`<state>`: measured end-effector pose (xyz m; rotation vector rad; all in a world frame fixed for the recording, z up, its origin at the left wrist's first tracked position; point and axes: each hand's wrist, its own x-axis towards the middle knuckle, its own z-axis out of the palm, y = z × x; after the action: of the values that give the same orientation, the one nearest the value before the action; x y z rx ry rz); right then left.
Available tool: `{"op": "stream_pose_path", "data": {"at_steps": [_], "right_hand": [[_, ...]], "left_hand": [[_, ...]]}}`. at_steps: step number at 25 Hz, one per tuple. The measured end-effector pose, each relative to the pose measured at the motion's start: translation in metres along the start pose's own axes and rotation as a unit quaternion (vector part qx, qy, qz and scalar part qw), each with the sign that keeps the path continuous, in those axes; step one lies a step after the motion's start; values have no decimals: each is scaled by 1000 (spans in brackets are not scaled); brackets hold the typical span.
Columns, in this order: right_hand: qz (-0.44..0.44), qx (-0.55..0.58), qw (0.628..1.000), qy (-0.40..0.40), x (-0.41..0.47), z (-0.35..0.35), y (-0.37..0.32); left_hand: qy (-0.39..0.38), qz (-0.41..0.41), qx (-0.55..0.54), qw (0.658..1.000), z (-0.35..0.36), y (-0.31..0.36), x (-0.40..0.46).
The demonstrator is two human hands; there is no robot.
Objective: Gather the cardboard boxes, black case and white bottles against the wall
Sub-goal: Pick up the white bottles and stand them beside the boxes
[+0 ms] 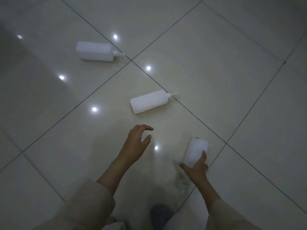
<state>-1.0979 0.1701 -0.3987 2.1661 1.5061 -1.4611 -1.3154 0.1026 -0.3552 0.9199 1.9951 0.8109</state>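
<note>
My right hand point(196, 168) is clamped on a white bottle point(196, 151), fingers wrapped round its lower end, holding it off the tiled floor point(216, 55). My left hand point(135, 146) is empty, fingers spread and curled, reaching forward. I judge the bottle-collecting step is under way: one in hand, two to fetch. The near bottle point(149, 101) lies on its side just ahead of my left fingertips, not touching, nozzle pointing right. The far bottle point(95, 51) lies well beyond, up-left. Next I need to lower the left hand onto the near bottle's body. I see no wall, boxes or case.
</note>
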Motion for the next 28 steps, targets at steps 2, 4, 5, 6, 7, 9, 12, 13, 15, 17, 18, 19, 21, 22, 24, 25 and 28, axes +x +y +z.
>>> {"op": "stream_pose_path", "data": {"at_steps": [2,4,5,6,7,9,12,13,15,17,18,19,21,22,24,25,28], "right_hand": [[-83,-87,993,14,21,11,-2],[-206,-183,961,30,36,15,-19],[-267,-228,936,29,40,18,-35],[-326,-264,907,20,41,24,-53],[-387,-291,875,5,42,33,-75],[-500,-328,801,-35,43,56,-119],[-632,-349,686,-90,38,104,-179],[-668,-354,647,-102,32,123,-197],[-739,-353,563,-110,16,168,-227],[-807,-341,475,-81,-7,217,-245],[-831,-329,445,-55,-21,242,-250],[-851,-304,426,-37,-43,272,-251],[-870,-238,430,-36,-92,322,-244],[-871,-206,441,-61,-119,345,-237],[-857,-177,457,-160,-171,387,-220],[-835,-194,460,-231,-193,409,-211],[-703,-311,461,-442,-258,472,-181]], "left_hand": [[-10,36,29,999,5,-21,19],[-17,91,68,993,-2,-33,38],[-26,124,94,988,-9,-36,48],[-38,157,125,979,-19,-40,55],[-46,188,167,967,-32,-46,63],[-40,229,288,929,-57,-63,73],[34,200,441,874,-92,-102,70],[67,177,456,870,-104,-117,63],[138,135,452,871,-129,-148,41],[212,66,425,878,-153,-180,9],[258,14,397,881,-167,-192,-11],[311,-50,351,882,-182,-207,-38],[407,-178,218,869,-205,-230,-94],[447,-234,147,851,-213,-241,-125],[545,-312,5,778,-224,-263,-188],[589,-337,-64,732,-226,-276,-218],[692,-325,-219,606,-220,-324,-296]]}}
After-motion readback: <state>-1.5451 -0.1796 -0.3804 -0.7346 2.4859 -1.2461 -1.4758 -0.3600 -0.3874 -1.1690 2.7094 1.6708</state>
